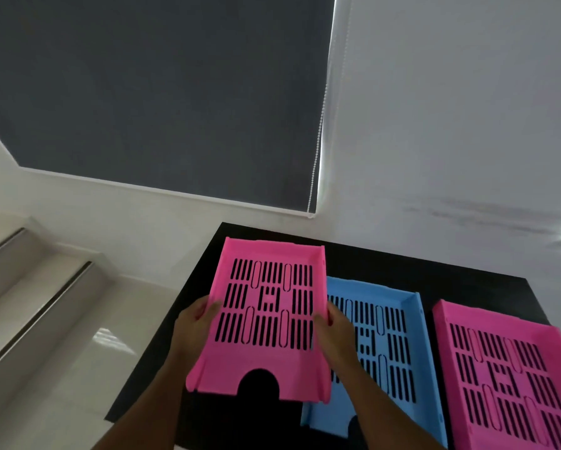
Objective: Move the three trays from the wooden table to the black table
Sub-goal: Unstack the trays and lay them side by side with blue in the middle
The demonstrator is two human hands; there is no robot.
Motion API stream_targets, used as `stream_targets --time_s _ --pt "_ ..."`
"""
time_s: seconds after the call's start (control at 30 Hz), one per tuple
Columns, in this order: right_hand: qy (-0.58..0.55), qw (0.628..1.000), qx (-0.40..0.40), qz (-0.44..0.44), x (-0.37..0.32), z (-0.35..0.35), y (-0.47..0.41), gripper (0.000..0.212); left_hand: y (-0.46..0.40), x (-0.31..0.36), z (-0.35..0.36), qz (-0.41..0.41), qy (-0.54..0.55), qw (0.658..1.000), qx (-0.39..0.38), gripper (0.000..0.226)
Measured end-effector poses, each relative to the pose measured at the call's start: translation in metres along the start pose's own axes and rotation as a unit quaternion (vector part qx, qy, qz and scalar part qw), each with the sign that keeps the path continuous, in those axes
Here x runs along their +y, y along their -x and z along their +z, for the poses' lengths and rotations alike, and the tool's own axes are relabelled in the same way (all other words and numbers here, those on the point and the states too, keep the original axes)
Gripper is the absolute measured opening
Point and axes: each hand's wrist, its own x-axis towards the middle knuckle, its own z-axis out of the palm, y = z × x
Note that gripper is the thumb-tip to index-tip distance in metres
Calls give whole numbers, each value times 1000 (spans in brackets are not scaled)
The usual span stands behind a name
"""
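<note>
Trays: 3 show here, and the black table serves as the landmark. A blue tray lies flat on the middle of it, a second pink tray lies flat on it to the right of the blue one, and the held pink tray hangs over its left part, tilted with the far end raised.

The risk, as I judge it, is the landing. The held pink tray's right wall overlaps the blue tray's left edge in this view, so lowering it straight down could set it on that edge and leave it rocking or shove the blue one. Its left side also sits close to the table's left edge (the pale floor lies beyond), so overcorrecting could leave it overhanging.

The left hand is closed on the tray's left wall, thumb on the inner face. The right hand clamps the right wall likewise, fingers curled underneath.
</note>
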Motion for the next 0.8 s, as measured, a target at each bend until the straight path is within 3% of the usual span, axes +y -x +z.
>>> stream_targets --time_s 0.07,0.3,0.43,0.8 --pt "-10 1000 -18 13 0 18 -1 22 -2 -7 -14 -7 26 1000 5 27" --pt "28 995 -59 81 28 63 -17 82 -14 -44 -35 -36 31 999 14 28" --pt "48 990 -80 106 1 71 1 72 -20 -63 -37 -34 8 999 3 30" --pt "78 985 -93 123 14 81 -6 75 -36 -81 -29 -45 -41 998 -18 29"
